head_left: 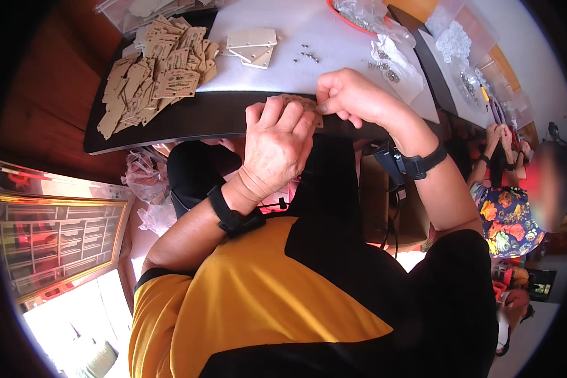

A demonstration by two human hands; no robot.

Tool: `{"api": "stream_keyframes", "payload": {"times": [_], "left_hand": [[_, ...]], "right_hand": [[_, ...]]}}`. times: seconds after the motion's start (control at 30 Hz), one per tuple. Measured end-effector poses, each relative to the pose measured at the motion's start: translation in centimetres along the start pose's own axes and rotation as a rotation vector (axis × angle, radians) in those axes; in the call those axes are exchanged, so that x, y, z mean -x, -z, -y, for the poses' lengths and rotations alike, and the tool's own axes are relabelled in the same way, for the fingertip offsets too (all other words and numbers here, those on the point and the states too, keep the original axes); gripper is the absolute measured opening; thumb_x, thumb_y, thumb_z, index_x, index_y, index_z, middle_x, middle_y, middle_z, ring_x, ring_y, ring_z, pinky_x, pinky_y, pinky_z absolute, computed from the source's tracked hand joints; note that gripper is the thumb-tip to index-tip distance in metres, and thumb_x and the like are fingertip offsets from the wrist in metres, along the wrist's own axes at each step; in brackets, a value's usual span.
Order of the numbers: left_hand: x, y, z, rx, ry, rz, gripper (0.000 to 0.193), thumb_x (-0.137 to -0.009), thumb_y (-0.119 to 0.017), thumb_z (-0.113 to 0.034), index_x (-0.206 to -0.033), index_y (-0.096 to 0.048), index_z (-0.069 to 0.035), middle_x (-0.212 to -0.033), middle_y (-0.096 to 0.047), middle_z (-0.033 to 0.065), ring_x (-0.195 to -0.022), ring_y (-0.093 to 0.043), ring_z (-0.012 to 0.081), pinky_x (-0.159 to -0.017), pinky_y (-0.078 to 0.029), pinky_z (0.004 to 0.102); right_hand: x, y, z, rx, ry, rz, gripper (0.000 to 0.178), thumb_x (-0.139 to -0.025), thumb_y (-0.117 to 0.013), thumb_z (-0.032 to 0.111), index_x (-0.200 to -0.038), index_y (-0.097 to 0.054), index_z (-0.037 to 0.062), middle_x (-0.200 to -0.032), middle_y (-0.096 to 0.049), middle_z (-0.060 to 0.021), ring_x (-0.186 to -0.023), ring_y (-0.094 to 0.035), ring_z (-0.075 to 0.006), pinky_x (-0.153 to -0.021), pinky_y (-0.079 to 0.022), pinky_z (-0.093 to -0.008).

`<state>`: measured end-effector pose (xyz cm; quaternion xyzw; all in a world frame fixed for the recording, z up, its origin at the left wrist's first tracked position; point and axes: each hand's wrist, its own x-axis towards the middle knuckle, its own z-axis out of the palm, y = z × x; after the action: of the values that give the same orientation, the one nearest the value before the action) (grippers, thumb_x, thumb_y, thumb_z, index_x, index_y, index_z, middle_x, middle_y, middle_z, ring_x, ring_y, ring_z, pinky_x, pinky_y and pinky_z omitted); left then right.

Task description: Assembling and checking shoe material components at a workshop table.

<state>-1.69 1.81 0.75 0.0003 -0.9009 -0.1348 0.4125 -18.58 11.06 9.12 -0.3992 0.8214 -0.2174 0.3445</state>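
Observation:
My left hand (277,138) is closed on a flat tan printed plate (302,101) at the table's near edge, its fingers covering much of it. At the plate's right end is my right hand (354,97), thumb and forefinger pinched together; whatever they hold is too small to name. To the left lies a big heap of similar tan plates (154,72) with printing and small holes. Beyond my hands, several blank pale plates (252,47) lie stacked askew. Tiny metal fittings (307,57) are scattered to the right of that stack.
A red-rimmed bowl (353,17) with a plastic bag and small metal parts stands at the back. Nearby, more metal bits rest on white crumpled wrapping (394,66). Co-workers sit at the right, one in floral clothing (507,217). Clear plastic bags (148,183) hang below the table's left side.

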Motion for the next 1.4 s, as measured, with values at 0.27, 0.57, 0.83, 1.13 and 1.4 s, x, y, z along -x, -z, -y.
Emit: {"api": "stream_keyframes", "payload": {"times": [0.27, 0.57, 0.83, 1.13, 1.4], "left_hand": [[0.2, 0.1, 0.0, -0.005, 0.004, -0.041, 0.021, -0.078, -0.069, -0.010, -0.098, -0.065, -0.007, -0.101, -0.060, 0.0062, -0.094, -0.055, 0.0266, -0.081, -0.038, 0.0406], [0.2, 0.5, 0.3, 0.076, 0.002, -0.012, 0.019, -0.077, -0.069, -0.009, -0.095, -0.064, -0.007, -0.104, -0.059, 0.0072, -0.092, -0.054, 0.0270, -0.081, -0.039, 0.0393], [0.2, 1.5, 0.0, 0.069, -0.021, -0.008, 0.027, -0.072, -0.072, -0.008, -0.098, -0.064, -0.008, -0.109, -0.058, 0.0086, -0.097, -0.054, 0.0287, -0.081, -0.039, 0.0393], [0.9, 1.8, 1.6, 0.089, -0.039, -0.040, 0.030, -0.070, -0.075, -0.009, -0.098, -0.064, -0.009, -0.104, -0.060, 0.0066, -0.096, -0.057, 0.0267, -0.082, -0.040, 0.0398], [1.2, 1.5, 1.7, 0.067, -0.034, -0.036, 0.028, -0.072, -0.075, -0.011, -0.098, -0.065, -0.011, -0.103, -0.061, 0.0046, -0.095, -0.058, 0.0250, -0.084, -0.040, 0.0392]], "right_hand": [[-3.4, 1.6, -0.6, 0.163, 0.183, -0.464, 0.008, -0.080, -0.069, 0.013, -0.084, -0.066, 0.0067, -0.064, -0.055, -0.0018, -0.051, -0.050, -0.0114, -0.042, -0.038, -0.0282], [-6.0, 2.0, -0.9, 0.341, 0.148, -0.444, 0.018, -0.079, -0.074, 0.020, -0.083, -0.065, 0.0053, -0.063, -0.057, -0.0046, -0.050, -0.053, -0.0159, -0.044, -0.040, -0.0333], [-6.7, 2.6, -1.4, 0.199, 0.088, -0.380, 0.012, -0.080, -0.071, 0.014, -0.083, -0.064, 0.0044, -0.063, -0.056, -0.0045, -0.045, -0.049, -0.0127, -0.036, -0.036, -0.0308], [-5.9, 2.4, -2.4, 0.220, 0.270, -0.495, 0.008, -0.079, -0.070, 0.011, -0.084, -0.066, 0.0062, -0.063, -0.054, -0.0022, -0.044, -0.047, -0.0115, -0.040, -0.038, -0.0291], [-7.6, 3.1, -1.9, 0.145, 0.167, -0.344, 0.012, -0.079, -0.071, 0.013, -0.084, -0.065, 0.0050, -0.065, -0.055, -0.0025, -0.045, -0.047, -0.0114, -0.036, -0.035, -0.0278]]}}
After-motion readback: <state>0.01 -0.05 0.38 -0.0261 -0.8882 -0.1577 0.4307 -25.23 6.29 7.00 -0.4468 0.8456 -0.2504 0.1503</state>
